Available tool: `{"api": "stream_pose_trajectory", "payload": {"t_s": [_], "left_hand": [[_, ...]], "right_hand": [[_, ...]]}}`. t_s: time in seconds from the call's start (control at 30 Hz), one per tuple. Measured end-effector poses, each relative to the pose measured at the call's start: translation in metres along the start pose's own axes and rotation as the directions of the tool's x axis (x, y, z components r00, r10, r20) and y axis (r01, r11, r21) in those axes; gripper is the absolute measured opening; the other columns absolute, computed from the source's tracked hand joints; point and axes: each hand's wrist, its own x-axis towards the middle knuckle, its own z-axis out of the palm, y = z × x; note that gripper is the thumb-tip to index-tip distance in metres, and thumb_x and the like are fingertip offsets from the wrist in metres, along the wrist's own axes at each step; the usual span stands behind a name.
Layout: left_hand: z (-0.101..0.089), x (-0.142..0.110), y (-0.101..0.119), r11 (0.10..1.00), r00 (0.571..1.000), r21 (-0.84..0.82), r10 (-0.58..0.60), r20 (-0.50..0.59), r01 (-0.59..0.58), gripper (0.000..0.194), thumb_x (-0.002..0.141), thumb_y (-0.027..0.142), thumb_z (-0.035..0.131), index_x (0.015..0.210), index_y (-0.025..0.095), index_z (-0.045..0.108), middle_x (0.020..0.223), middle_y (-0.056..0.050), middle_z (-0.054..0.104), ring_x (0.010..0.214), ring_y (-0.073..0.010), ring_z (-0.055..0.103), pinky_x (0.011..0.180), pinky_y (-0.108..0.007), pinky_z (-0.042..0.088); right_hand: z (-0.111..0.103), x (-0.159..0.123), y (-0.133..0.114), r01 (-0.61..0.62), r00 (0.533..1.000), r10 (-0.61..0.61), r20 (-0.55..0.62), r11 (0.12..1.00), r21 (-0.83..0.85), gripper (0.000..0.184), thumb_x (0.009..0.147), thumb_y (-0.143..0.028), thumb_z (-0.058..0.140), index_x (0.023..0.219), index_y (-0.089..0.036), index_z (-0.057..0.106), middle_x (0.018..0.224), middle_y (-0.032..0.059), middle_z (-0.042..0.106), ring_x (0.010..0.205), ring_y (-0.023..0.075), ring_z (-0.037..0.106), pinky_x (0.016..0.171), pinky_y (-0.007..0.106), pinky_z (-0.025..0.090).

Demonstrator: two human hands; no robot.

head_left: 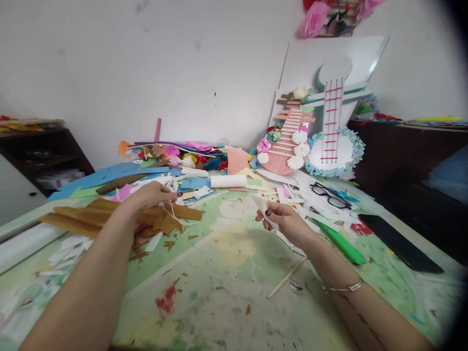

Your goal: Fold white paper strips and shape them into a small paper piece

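In the head view, my right hand [287,222] pinches a small folded piece of white paper [261,204] between thumb and fingers, above the table's middle right. My left hand [155,194] reaches out over the paper heap at the left, its fingers drawn together. A thin white strip [168,211] dangles at those fingertips; the exact grip is partly hidden. Beneath this hand lies brown crepe paper [91,214], torn and creased, with small brown bits around it. Close to my right forearm are a thin pale stick [287,278] and a green tapered object [343,243].
Black-framed glasses [331,195] and a black phone [400,243] lie at the right. Two paper-decorated instrument models, one pink [285,146] and one white-blue [334,141], lean at the back. A white roll [228,181] sits among scraps. Dark shelves [47,161] stand left.
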Motion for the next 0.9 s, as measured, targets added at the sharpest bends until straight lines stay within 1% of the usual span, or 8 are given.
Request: {"api": "stream_pose_trajectory", "payload": {"t_s": [0.1, 0.23, 0.3, 0.4, 0.53, 0.67, 0.77, 0.9], "left_hand": [[0.020, 0.007, 0.001, 0.964, 0.993, 0.245, -0.085, -0.077, 0.101, 0.022, 0.063, 0.038, 0.072, 0.064, 0.016, 0.072, 0.062, -0.012, 0.065, 0.069, -0.0316, 0.061, 0.061, -0.037, 0.044], [0.058, 0.004, 0.010, 0.904, 0.990, 0.417, -0.035, -0.137, 0.090, 0.027, 0.075, 0.036, 0.060, 0.082, 0.013, 0.072, 0.113, -0.025, 0.059, 0.107, -0.0452, 0.053, 0.081, -0.050, 0.043], [0.071, 0.002, 0.012, 0.885, 0.991, 0.461, -0.006, -0.136, 0.069, 0.032, 0.076, 0.039, 0.060, 0.087, 0.011, 0.071, 0.120, -0.027, 0.054, 0.118, -0.0480, 0.043, 0.089, -0.055, 0.039], [0.081, 0.003, 0.010, 0.876, 0.994, 0.480, 0.001, -0.105, 0.050, 0.031, 0.073, 0.039, 0.064, 0.083, 0.011, 0.072, 0.116, -0.027, 0.057, 0.120, -0.0495, 0.039, 0.093, -0.059, 0.034], [0.080, 0.008, 0.006, 0.899, 0.998, 0.434, -0.026, -0.064, 0.051, 0.017, 0.069, 0.027, 0.063, 0.066, 0.012, 0.068, 0.098, -0.024, 0.064, 0.109, -0.0470, 0.049, 0.086, -0.054, 0.040], [0.070, 0.010, 0.013, 0.942, 0.991, 0.333, -0.002, -0.135, 0.047, 0.021, 0.075, 0.028, 0.053, 0.066, 0.013, 0.065, 0.095, -0.021, 0.064, 0.107, -0.0427, 0.052, 0.086, -0.051, 0.041], [0.061, 0.002, 0.031, 0.975, 0.976, 0.216, 0.090, -0.196, -0.047, 0.023, 0.084, 0.029, 0.043, 0.082, 0.015, 0.061, 0.101, -0.016, 0.065, 0.102, -0.0307, 0.055, 0.088, -0.042, 0.041], [0.062, -0.023, 0.064, 0.978, 0.967, -0.009, 0.203, -0.151, -0.207, 0.022, 0.091, 0.035, 0.037, 0.087, 0.019, 0.052, 0.083, -0.003, 0.067, 0.063, -0.0142, 0.054, 0.062, -0.026, 0.041]], "right_hand": [[0.000, 0.002, 0.001, 0.015, 0.999, -0.016, -0.050, 1.000, -0.021, 0.021, 0.073, -0.035, 0.070, 0.081, -0.016, 0.065, 0.071, 0.0007, 0.062, 0.050, 0.0069, 0.043, 0.048, 0.024, 0.031], [0.001, 0.003, 0.001, 0.039, 0.996, -0.042, -0.072, 0.998, -0.049, 0.025, 0.070, -0.037, 0.071, 0.080, -0.016, 0.062, 0.067, 0.0003, 0.062, 0.046, 0.0060, 0.039, 0.045, 0.023, 0.027], [0.002, 0.003, 0.002, 0.044, 0.996, -0.048, -0.079, 0.998, -0.046, 0.027, 0.069, -0.039, 0.072, 0.078, -0.016, 0.060, 0.066, 0.0009, 0.064, 0.045, 0.0066, 0.040, 0.045, 0.023, 0.028], [0.005, 0.002, 0.001, 0.055, 0.995, -0.059, -0.075, 0.997, -0.046, 0.027, 0.070, -0.039, 0.071, 0.077, -0.017, 0.057, 0.066, 0.0007, 0.064, 0.046, 0.0068, 0.042, 0.046, 0.023, 0.029], [0.008, 0.001, 0.000, 0.068, 0.995, -0.071, -0.075, 0.997, -0.042, 0.028, 0.069, -0.039, 0.072, 0.076, -0.017, 0.057, 0.066, -0.0004, 0.063, 0.046, 0.0061, 0.042, 0.047, 0.023, 0.030], [0.010, 0.001, 0.000, 0.076, 0.992, -0.078, -0.096, 0.997, -0.021, 0.031, 0.069, -0.042, 0.073, 0.076, -0.016, 0.057, 0.067, -0.0004, 0.063, 0.046, 0.0060, 0.043, 0.046, 0.023, 0.030], [0.012, 0.000, -0.002, 0.090, 0.990, -0.088, -0.115, 0.996, 0.009, 0.032, 0.071, -0.043, 0.072, 0.079, -0.016, 0.057, 0.069, 0.0004, 0.063, 0.045, 0.0053, 0.043, 0.044, 0.022, 0.029], [0.017, -0.004, -0.005, 0.118, 0.990, -0.110, -0.086, 0.989, 0.090, 0.028, 0.075, -0.040, 0.071, 0.078, -0.015, 0.060, 0.071, 0.0006, 0.063, 0.048, 0.0057, 0.049, 0.045, 0.021, 0.032]]}}
